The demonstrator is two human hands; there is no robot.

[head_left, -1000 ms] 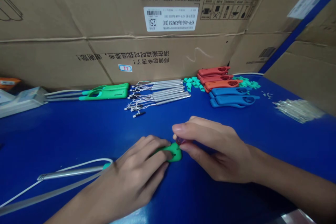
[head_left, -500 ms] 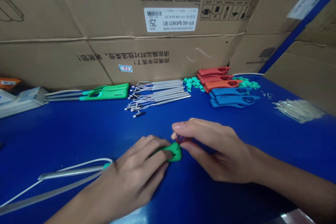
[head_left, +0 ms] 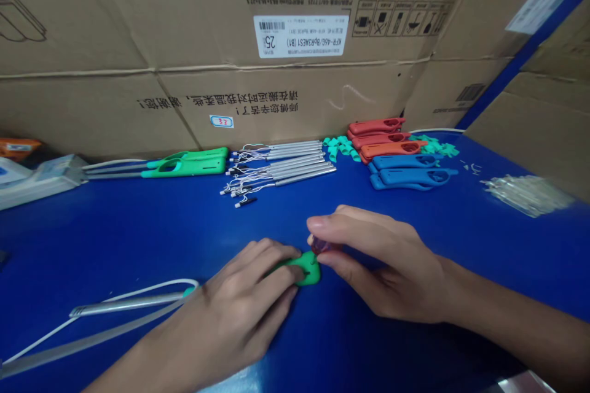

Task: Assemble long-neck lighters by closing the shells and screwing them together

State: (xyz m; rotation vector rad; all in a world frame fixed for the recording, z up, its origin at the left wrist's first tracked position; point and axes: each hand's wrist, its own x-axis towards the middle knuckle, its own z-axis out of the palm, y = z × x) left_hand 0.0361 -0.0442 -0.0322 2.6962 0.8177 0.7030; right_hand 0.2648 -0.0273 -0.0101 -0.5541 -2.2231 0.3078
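My left hand (head_left: 239, 298) lies over a green plastic lighter handle (head_left: 306, 271), its fingers wrapped around the handle on the blue table. A thin metal tube (head_left: 124, 303) runs left from under that hand, with a white wire (head_left: 133, 288) beside it. My right hand (head_left: 382, 264) pinches a small dark red translucent piece (head_left: 321, 245) between thumb and forefinger, right at the top of the handle. Fingers hide most of that piece, and my left hand covers much of the handle.
On the blue table (head_left: 138, 233), a row holds green lighters (head_left: 184, 166), bundled metal tubes with wires (head_left: 276, 166), red handles (head_left: 378, 138), blue handles (head_left: 410, 177), teal clips (head_left: 338, 147) and clear parts (head_left: 528, 195). Cardboard boxes (head_left: 299, 98) stand behind.
My right hand has shifted slightly, with the red piece staying at the handle. The whole view has drifted a little as my head moved.
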